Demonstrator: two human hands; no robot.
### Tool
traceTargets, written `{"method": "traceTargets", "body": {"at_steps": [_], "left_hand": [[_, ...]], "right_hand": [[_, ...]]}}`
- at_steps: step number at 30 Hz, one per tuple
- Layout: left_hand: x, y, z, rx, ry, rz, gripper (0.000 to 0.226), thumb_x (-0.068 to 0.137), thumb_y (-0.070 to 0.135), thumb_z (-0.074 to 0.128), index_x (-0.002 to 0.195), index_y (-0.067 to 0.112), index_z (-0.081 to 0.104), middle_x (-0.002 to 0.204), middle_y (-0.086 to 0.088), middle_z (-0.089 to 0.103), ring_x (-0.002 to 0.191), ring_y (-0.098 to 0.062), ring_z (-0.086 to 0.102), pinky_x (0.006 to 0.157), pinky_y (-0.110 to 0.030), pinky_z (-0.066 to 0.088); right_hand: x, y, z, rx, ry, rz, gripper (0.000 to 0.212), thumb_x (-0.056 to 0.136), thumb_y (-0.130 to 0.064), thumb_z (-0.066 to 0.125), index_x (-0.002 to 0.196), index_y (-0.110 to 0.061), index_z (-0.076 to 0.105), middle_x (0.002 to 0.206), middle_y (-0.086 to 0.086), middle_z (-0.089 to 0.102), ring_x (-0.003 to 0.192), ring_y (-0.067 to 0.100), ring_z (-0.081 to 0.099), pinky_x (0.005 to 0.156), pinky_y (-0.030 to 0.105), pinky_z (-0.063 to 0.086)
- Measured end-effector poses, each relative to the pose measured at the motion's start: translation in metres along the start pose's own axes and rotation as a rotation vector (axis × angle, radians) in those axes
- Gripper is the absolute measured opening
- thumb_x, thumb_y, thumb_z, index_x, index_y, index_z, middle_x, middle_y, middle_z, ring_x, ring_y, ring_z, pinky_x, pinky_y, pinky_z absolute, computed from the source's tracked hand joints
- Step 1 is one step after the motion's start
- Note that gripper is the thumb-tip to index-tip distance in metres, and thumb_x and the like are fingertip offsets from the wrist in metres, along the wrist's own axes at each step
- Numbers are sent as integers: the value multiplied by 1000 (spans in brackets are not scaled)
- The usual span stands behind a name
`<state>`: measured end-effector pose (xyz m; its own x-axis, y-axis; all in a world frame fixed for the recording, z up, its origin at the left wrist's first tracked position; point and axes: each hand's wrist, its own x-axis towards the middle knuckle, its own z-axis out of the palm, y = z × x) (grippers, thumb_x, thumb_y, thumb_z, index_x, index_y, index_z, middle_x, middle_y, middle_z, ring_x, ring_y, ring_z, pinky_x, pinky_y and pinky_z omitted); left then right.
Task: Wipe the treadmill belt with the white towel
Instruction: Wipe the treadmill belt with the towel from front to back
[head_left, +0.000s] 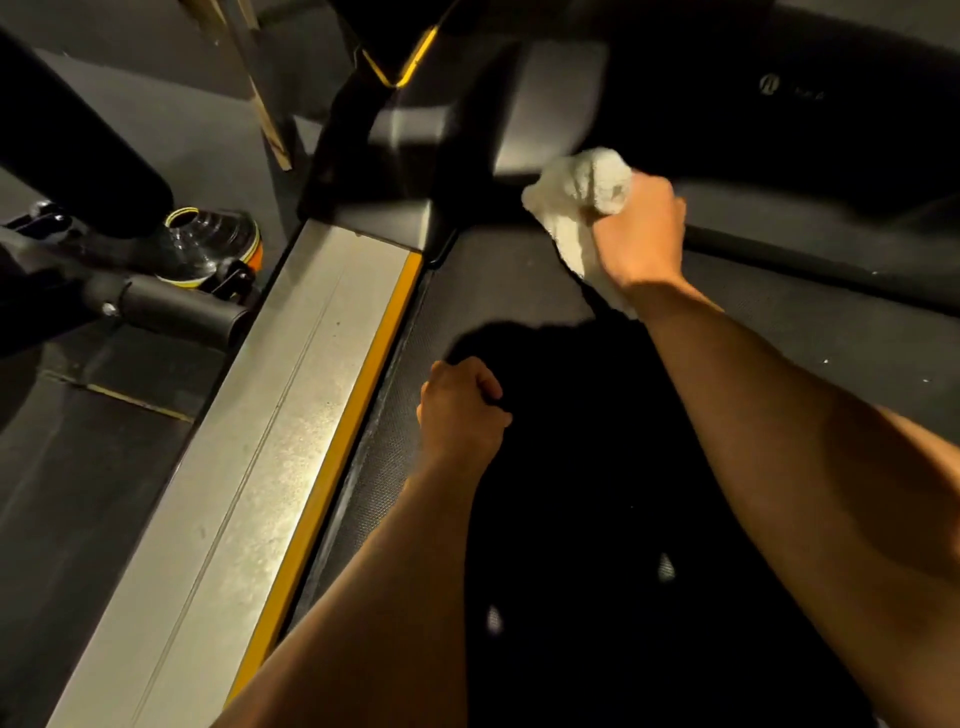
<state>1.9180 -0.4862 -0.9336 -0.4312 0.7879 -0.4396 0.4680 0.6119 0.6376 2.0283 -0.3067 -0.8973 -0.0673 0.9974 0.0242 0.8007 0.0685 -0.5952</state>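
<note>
One white towel (576, 202) bulges past the gripping fingers of the right hand (641, 228) onto the treadmill belt (498, 291); left hand (460, 415) clenched.

Right hand (641, 228) gripping white towel (576, 200), treadmill belt (498, 280), left fist (460, 410)

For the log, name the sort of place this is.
Probably a gym: a treadmill belt with a metal side rail, and another machine's black frame beside it.
</note>
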Motion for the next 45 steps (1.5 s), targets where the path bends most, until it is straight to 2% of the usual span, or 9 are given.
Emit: {"method": "traceTargets", "body": {"at_steps": [10, 13, 19, 25, 29, 32, 36, 41, 45], "left_hand": [[3, -10, 3, -29, -59, 70, 34, 72, 6, 76, 70, 30, 51, 104, -6, 58, 94, -24, 57, 89, -45, 48], [2, -11, -2, -16, -21, 137, 26, 75, 5, 71, 75, 26, 56, 99, -2, 62, 88, -17, 58, 73, -21, 45], [-3, -13, -21, -59, -103, 151, 28, 76, -5, 60, 85, 21, 63, 94, 1, 61, 72, -2, 51, 53, -3, 37], [-10, -5, -22, -274, -32, 15, 28, 79, 1, 48, 73, 19, 68, 70, -4, 63, 56, -17, 53, 49, -22, 34], [-11, -4, -18, -260, -37, -9, 33, 82, 1, 45, 64, 21, 65, 69, -2, 60, 55, -14, 51, 47, -22, 34], [-8, -3, -19, -271, -40, -17, 34, 82, 1, 46, 62, 22, 64, 66, -1, 57, 52, -13, 47, 46, -22, 30], [-7, -6, -22, -281, -75, -28, 27, 77, 5, 55, 59, 22, 66, 75, -5, 63, 70, -23, 57, 61, -29, 43], [-3, -5, -20, -185, -99, 22, 32, 86, 3, 48, 67, 21, 66, 92, -9, 69, 92, -25, 62, 84, -29, 47], [-5, 0, -19, -164, -73, 68, 28, 89, -2, 44, 88, 5, 71, 105, -17, 68, 103, -30, 60, 83, -25, 43]], "right_hand": [[-27, -7, 25, -228, -291, -216, 20, 82, -22, 59, 101, -24, 64, 99, 11, 65, 97, 36, 58, 71, 32, 40], [-42, -15, 14, -113, -477, -226, 14, 74, -27, 65, 85, -19, 62, 86, 2, 67, 88, 24, 61, 67, 30, 45], [-22, -13, 25, -197, -137, -286, 17, 84, -15, 52, 96, -21, 62, 102, 6, 68, 99, 35, 59, 68, 31, 37], [-61, -16, 28, -273, -513, -464, 14, 78, -28, 50, 81, -19, 61, 76, 0, 65, 80, 25, 62, 65, 32, 43], [-21, -14, 5, 156, -85, -237, 23, 76, -21, 49, 89, -11, 65, 87, 2, 68, 83, 12, 58, 72, 28, 46], [-23, -13, 18, -167, -133, -335, 17, 83, -21, 55, 96, -18, 66, 97, 2, 70, 94, 26, 63, 73, 31, 40], [-68, -16, 42, -466, -504, -494, 11, 83, -34, 53, 88, -27, 60, 96, -1, 69, 90, 26, 63, 72, 28, 34], [-42, -2, 8, -306, -47, -401, 27, 77, -30, 59, 103, -24, 64, 99, 2, 71, 98, 30, 64, 70, 29, 40], [-58, 1, 14, -446, -194, -276, 24, 83, -37, 52, 101, -29, 64, 100, -1, 65, 101, 29, 57, 86, 36, 43]]}}
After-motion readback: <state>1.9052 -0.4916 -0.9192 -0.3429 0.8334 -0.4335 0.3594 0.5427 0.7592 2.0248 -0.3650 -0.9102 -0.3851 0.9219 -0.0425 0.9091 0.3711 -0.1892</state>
